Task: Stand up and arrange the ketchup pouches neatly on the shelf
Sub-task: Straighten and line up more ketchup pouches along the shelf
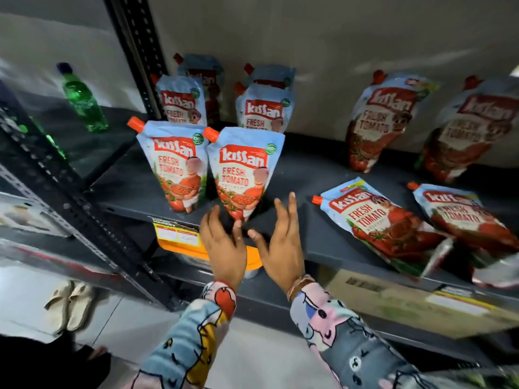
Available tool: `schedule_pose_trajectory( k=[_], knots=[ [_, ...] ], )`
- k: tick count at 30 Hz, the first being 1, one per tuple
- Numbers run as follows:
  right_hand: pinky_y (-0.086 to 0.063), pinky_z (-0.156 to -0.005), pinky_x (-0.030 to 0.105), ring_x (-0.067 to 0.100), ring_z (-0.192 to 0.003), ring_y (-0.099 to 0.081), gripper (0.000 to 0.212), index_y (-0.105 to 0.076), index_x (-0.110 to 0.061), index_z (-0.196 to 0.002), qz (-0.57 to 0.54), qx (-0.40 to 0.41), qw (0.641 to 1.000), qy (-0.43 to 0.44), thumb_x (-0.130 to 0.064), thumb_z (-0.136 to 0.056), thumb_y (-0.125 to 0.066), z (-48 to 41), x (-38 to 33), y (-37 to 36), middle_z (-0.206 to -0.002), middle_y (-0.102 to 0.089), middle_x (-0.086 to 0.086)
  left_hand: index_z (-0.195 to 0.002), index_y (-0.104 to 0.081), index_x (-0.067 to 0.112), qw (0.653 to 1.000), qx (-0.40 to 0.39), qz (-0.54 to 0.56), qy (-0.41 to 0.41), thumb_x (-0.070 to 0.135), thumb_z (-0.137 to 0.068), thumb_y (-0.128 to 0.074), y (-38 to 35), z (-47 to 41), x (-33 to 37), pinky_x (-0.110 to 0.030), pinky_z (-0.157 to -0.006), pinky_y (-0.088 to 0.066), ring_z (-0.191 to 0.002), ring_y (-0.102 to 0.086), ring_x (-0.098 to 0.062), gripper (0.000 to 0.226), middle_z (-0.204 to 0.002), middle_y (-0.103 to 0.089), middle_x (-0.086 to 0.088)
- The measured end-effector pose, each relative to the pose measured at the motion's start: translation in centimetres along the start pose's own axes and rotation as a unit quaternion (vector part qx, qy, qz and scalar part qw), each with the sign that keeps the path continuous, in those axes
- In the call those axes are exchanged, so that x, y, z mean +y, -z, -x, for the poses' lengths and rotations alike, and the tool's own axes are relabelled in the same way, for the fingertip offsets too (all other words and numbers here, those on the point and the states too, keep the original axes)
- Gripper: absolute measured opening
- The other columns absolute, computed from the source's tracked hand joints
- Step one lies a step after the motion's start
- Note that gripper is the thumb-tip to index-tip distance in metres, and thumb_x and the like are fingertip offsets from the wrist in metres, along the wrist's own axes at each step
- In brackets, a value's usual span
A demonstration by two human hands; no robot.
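While two ketchup pouches (pixel 384 223) lay flat at the shelf (pixel 295 175) front edge, the left hand (pixel 224 245) and right hand (pixel 280 242) were held spread, empty, flanking an upright pouch (pixel 243 175).

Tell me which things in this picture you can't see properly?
- Back-row pouches on the left, head view: mostly hidden by the pouches in front.
- Far-right lying pouch: its lower end is blurred.
- Price tag on the shelf edge: writing too blurred to read.
- Orange thing below the shelf: partly hidden by the left hand.
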State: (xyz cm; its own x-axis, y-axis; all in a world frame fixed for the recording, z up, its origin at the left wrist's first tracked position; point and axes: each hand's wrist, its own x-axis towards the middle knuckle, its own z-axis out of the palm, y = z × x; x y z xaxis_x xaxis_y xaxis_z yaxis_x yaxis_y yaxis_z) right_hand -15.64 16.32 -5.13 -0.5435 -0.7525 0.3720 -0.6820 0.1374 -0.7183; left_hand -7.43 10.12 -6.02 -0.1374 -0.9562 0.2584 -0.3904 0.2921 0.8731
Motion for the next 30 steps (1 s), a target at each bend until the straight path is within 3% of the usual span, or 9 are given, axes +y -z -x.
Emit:
schedule_pose_trajectory(
  k=[3, 7, 9, 11, 14, 17, 21, 26, 30],
  knots=[
    [-0.028, -0.111, 0.05, 0.044, -0.136, -0.024, 0.059, -0.036, -0.006, -0.129, 0.09, 0.071, 0.989, 0.093, -0.032, -0.082, -0.062, 1.3, 1.0, 3.8, -0.143, -0.026, 0.035, -0.121, -0.046, -0.002, 0.998, -0.002, -0.021, -0.058, 0.019, -0.084, -0.056, -2.0, 2.8, 2.3, -0.042, -0.102, -0.026, -0.118, -0.039, -0.042, 0.044, -0.126, -0.045, -0.03],
    [-0.031, -0.103, 0.043, 0.04, -0.125, -0.043, 0.045, -0.048, -0.005, -0.118, 0.172, 0.16, 0.969, 0.08, -0.032, -0.084, -0.059, -0.9, 2.9, 12.2, -0.138, -0.041, 0.03, -0.099, -0.057, 0.004, 0.984, -0.141, 0.07, -0.081, 0.026, -0.085, -0.054, -5.4, 5.1, 7.1, -0.025, -0.086, -0.04, -0.096, -0.056, -0.033, 0.027, -0.101, -0.06, -0.022],
    [-0.035, -0.098, 0.044, 0.04, -0.117, -0.048, 0.042, -0.052, -0.001, -0.113, 0.233, 0.116, 0.966, -0.002, -0.033, -0.086, -0.054, -2.9, 4.8, 16.6, -0.128, -0.05, 0.027, -0.089, -0.056, 0.008, 0.956, -0.241, 0.148, 0.073, 0.038, -0.083, -0.058, -7.1, 5.9, 9.8, -0.034, -0.071, -0.053, -0.074, -0.063, -0.031, 0.03, -0.087, -0.064, -0.021],
    [-0.036, -0.098, 0.045, 0.041, -0.115, -0.049, 0.045, -0.05, 0.004, -0.114, 0.241, 0.021, 0.962, -0.124, -0.034, -0.089, -0.05, -4.9, 7.2, 20.2, -0.122, -0.053, 0.029, -0.093, -0.053, 0.011, 0.865, -0.364, 0.216, 0.269, 0.049, -0.079, -0.057, -8.7, 6.8, 12.1, -0.03, -0.053, -0.058, -0.056, -0.065, -0.026, 0.04, -0.078, -0.063, -0.02],
    [-0.027, -0.109, 0.037, 0.033, -0.13, -0.039, 0.048, -0.037, 0.004, -0.132, 0.173, -0.137, 0.942, -0.254, -0.03, -0.097, -0.036, -6.7, 10.7, 22.6, -0.141, -0.042, 0.024, -0.1, -0.05, 0.017, 0.796, -0.447, 0.232, 0.336, 0.054, -0.074, -0.057, -10.6, 8.3, 14.1, -0.025, -0.044, -0.055, -0.046, -0.065, -0.023, 0.046, -0.066, -0.066, -0.015],
    [-0.034, -0.108, 0.038, 0.032, -0.126, -0.046, 0.046, -0.047, 0.0, -0.127, 0.048, -0.256, 0.912, -0.318, -0.031, -0.094, -0.044, -7.1, 12.5, 23.3, -0.137, -0.048, 0.022, -0.104, -0.05, 0.017, 0.811, -0.434, 0.22, 0.324, 0.047, -0.073, -0.064, -12.4, 9.2, 14.7, -0.027, -0.047, -0.057, -0.05, -0.067, -0.023, 0.045, -0.079, -0.068, -0.015],
    [-0.043, -0.104, 0.04, 0.033, -0.115, -0.056, 0.041, -0.055, 0.002, -0.119, -0.086, -0.276, 0.9, -0.328, -0.024, -0.087, -0.057, -6.8, 13.1, 23.1, -0.126, -0.058, 0.022, -0.112, -0.053, 0.015, 0.82, -0.408, 0.262, 0.304, 0.027, -0.072, -0.071, -13.1, 9.9, 14.9, -0.031, -0.05, -0.058, -0.065, -0.071, -0.016, 0.045, -0.104, -0.067, -0.01],
    [-0.054, -0.071, 0.018, 0.019, -0.086, -0.065, 0.033, -0.057, -0.002, -0.111, -0.235, -0.197, 0.909, -0.283, -0.023, -0.085, -0.061, -5.6, 13.2, 23.7, -0.114, -0.065, 0.016, -0.122, -0.036, 0.014, 0.87, -0.379, 0.226, 0.221, 0.014, -0.067, -0.077, -13.0, 8.7, 15.6, -0.046, -0.065, -0.058, -0.106, -0.062, -0.026, 0.069, -0.122, -0.058, -0.007],
    [-0.052, -0.08, 0.022, 0.02, -0.101, -0.063, 0.029, -0.051, -0.016, -0.105, -0.265, -0.037, 0.947, -0.177, -0.024, -0.082, -0.065, -4.5, 12.8, 23.3, -0.105, -0.063, 0.004, -0.122, -0.027, 0.022, 0.904, -0.376, 0.178, 0.099, 0.006, -0.061, -0.079, -13.3, 6.1, 16.2, -0.03, -0.064, -0.056, -0.115, -0.053, -0.021, 0.082, -0.119, -0.055, 0.003]
  ],
)
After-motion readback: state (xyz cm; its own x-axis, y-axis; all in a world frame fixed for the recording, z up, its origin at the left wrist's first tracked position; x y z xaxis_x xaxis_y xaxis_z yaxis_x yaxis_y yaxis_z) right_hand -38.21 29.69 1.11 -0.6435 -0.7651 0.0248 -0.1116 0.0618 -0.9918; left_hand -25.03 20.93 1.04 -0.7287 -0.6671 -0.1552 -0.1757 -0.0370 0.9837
